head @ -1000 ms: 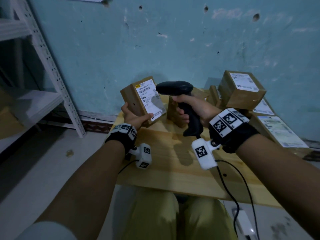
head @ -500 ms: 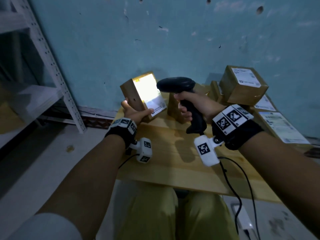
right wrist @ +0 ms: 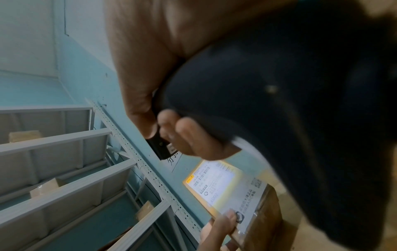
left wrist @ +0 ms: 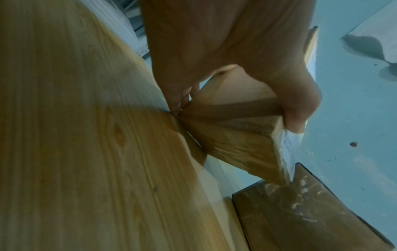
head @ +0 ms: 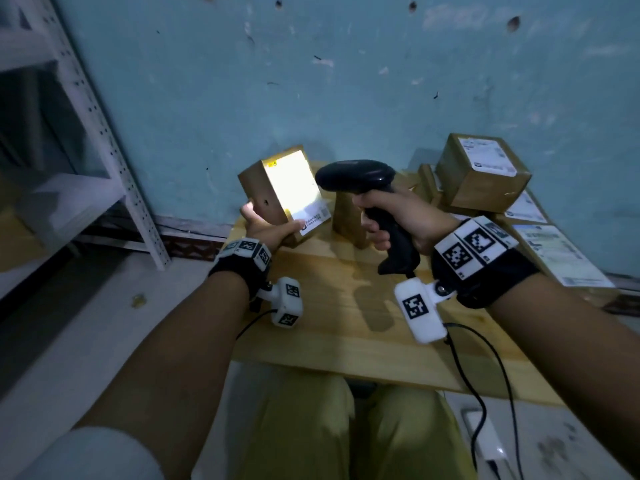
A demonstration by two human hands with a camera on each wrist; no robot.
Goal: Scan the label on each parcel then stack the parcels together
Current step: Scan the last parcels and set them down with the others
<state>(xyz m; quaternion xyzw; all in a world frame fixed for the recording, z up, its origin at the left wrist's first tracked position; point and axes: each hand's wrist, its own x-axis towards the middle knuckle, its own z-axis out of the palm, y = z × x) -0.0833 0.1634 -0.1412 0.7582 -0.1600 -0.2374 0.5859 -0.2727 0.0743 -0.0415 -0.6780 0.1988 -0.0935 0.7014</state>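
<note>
My left hand [head: 268, 228] grips a small brown parcel [head: 263, 192] by its lower end above the wooden table's [head: 329, 327] far left corner, thumb on the label side. Its white label [head: 294, 188] faces right and glows bright under scanner light. My right hand [head: 398, 216] grips the handle of a black barcode scanner [head: 356, 176], whose head points left at the label from close by. The lit label [right wrist: 214, 185] shows in the right wrist view, below the scanner [right wrist: 268, 105]. In the left wrist view my fingers [left wrist: 298, 108] curl round the parcel [left wrist: 236, 141].
A pile of labelled parcels [head: 481, 174] sits at the table's far right against the blue wall. Another brown parcel [head: 346, 220] stands behind the scanner. A white metal shelf rack [head: 104, 133] stands to the left. The scanner cable [head: 485, 375] hangs off the table's near edge.
The scanner light came on and now floods the label. Both hands have stayed in nearly the same place, with the parcel and scanner held close together.
</note>
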